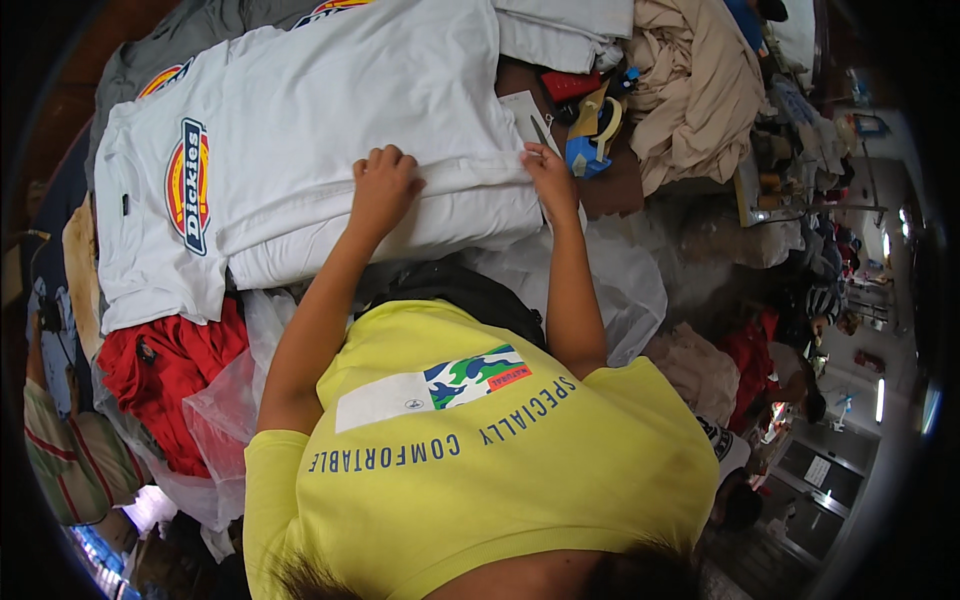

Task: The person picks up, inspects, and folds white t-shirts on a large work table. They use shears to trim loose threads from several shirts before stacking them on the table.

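A white T-shirt (330, 110) with a red, yellow and blue printed badge on its chest lies spread over a stack of folded white garments (430, 232). My left hand (386, 186) has its fingers curled on the shirt's near edge, gripping the cloth. At the right end of that same edge, my right hand (552, 182) pinches the hem between thumb and fingers. Dark pointed scissor blades (538, 129) show just beyond the right fingers. Whether the scissors are in that hand or lie on the white paper (521, 106) under them, I cannot make out.
Right of the stack are a blue tape dispenser (586, 155) and a red box (571, 84). Beige cloth (690, 90) is heaped beyond them. Red garments (175, 385) and clear plastic sheeting (225, 415) lie at left. Another person's striped sleeve (85, 460) shows at the far left.
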`<action>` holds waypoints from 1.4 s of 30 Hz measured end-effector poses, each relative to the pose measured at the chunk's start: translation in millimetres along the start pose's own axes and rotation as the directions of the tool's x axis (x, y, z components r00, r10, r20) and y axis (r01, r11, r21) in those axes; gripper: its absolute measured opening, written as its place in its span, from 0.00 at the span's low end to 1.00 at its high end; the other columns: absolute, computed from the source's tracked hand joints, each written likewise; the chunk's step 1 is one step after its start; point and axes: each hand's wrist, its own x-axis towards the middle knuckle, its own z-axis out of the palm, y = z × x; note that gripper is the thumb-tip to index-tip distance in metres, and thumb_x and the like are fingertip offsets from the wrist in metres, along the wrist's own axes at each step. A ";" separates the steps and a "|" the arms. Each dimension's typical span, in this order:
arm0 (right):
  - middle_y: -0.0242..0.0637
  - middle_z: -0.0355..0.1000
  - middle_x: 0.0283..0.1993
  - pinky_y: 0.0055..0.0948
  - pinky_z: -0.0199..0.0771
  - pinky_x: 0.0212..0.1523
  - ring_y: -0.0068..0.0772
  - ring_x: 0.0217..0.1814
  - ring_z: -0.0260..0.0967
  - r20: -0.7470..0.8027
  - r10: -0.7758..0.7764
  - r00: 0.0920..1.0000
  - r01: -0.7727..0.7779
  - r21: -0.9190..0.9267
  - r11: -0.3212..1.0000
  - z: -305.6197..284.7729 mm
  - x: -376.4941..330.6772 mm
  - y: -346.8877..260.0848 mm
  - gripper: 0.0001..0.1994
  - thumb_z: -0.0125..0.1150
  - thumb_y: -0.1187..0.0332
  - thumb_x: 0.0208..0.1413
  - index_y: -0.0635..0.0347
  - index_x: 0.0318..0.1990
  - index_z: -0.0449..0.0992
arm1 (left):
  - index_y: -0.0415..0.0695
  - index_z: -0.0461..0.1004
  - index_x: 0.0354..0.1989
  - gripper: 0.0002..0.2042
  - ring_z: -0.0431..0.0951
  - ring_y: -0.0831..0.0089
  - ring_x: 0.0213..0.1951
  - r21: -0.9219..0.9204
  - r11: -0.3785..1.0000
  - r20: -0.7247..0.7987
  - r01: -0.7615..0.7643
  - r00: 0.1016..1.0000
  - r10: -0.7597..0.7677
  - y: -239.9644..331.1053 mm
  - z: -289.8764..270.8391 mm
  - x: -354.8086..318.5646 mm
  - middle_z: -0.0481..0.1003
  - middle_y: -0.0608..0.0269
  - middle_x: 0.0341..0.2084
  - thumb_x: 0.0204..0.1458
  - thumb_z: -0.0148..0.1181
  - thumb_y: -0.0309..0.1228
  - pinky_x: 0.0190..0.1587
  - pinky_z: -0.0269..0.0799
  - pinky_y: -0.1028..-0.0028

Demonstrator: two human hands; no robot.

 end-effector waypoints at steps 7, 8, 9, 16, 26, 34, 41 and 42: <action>0.39 0.74 0.35 0.26 0.69 0.39 0.30 0.38 0.71 0.001 -0.389 0.921 0.377 -0.253 0.891 10.5 10.9 -58.9 0.14 0.63 0.76 0.40 0.62 0.39 0.74 | 0.41 0.69 0.31 0.10 0.74 0.50 0.29 -0.337 0.936 0.305 0.099 0.952 0.009 25.7 -22.9 -13.1 0.74 0.50 0.25 0.44 0.59 0.32 0.32 0.68 0.60; 0.40 0.75 0.36 0.27 0.70 0.39 0.30 0.40 0.72 -0.052 -0.463 0.885 0.450 -0.163 0.878 26.5 23.1 -58.1 0.13 0.61 0.79 0.41 0.63 0.38 0.74 | 0.41 0.69 0.31 0.10 0.74 0.50 0.29 -0.338 0.927 0.399 0.163 0.917 -0.015 34.6 -33.7 -15.4 0.74 0.50 0.25 0.44 0.59 0.33 0.32 0.68 0.59; 0.36 0.73 0.34 0.21 0.69 0.40 0.22 0.37 0.69 -0.040 -0.444 0.895 0.446 0.057 0.893 53.4 11.2 -90.6 0.12 0.59 0.81 0.43 0.63 0.39 0.74 | 0.39 0.70 0.31 0.11 0.74 0.58 0.22 -0.349 0.911 0.411 0.221 0.909 -0.063 32.4 -38.4 -21.5 0.74 0.56 0.22 0.47 0.59 0.35 0.30 0.70 0.65; 0.39 0.68 0.51 0.30 0.64 0.54 0.39 0.53 0.65 0.534 -0.707 0.463 0.755 0.180 0.631 122.6 -54.0 -131.7 0.16 0.54 0.78 0.48 0.59 0.47 0.71 | 0.39 0.67 0.44 0.17 0.73 0.74 0.38 -0.744 -0.050 0.642 0.666 0.692 -0.331 -9.1 -4.9 -63.0 0.73 0.63 0.37 0.51 0.58 0.36 0.43 0.70 0.72; 0.52 0.61 0.49 0.45 0.62 0.52 0.55 0.48 0.63 -0.041 -0.204 0.978 0.069 -0.861 0.503 -35.4 -25.7 27.7 0.19 0.54 0.74 0.48 0.56 0.51 0.64 | 0.41 0.66 0.42 0.11 0.72 0.73 0.42 -0.722 -0.662 0.612 0.202 0.632 -0.475 -24.6 -11.2 -72.8 0.72 0.64 0.38 0.53 0.55 0.31 0.47 0.68 0.73; 0.52 0.67 0.43 0.44 0.67 0.46 0.54 0.45 0.67 -0.207 -0.120 0.971 -0.106 -0.823 0.558 -49.6 -27.1 42.3 0.24 0.59 0.70 0.46 0.56 0.53 0.62 | 0.43 0.64 0.47 0.16 0.73 0.77 0.37 -0.892 -0.410 0.413 0.189 0.712 -0.569 -19.1 -25.2 -61.8 0.73 0.67 0.35 0.49 0.58 0.24 0.42 0.70 0.74; 0.43 0.74 0.27 0.32 0.70 0.33 0.37 0.29 0.72 -0.032 -0.019 0.999 0.001 -0.486 0.874 -64.4 -26.4 25.8 0.24 0.66 0.66 0.42 0.61 0.48 0.68 | 0.42 0.66 0.41 0.13 0.72 0.81 0.32 -0.919 -0.354 0.367 0.176 0.712 -0.598 -17.0 -22.8 -59.2 0.71 0.70 0.29 0.47 0.59 0.22 0.37 0.71 0.78; 0.42 0.74 0.26 0.29 0.69 0.31 0.33 0.28 0.72 0.007 -0.010 1.000 0.012 -0.355 0.935 -55.4 -32.8 18.1 0.25 0.67 0.66 0.41 0.61 0.48 0.68 | 0.42 0.67 0.38 0.10 0.72 0.81 0.31 -0.910 -0.380 0.379 0.167 0.706 -0.598 -22.7 -18.6 -59.9 0.71 0.71 0.28 0.47 0.59 0.21 0.36 0.71 0.78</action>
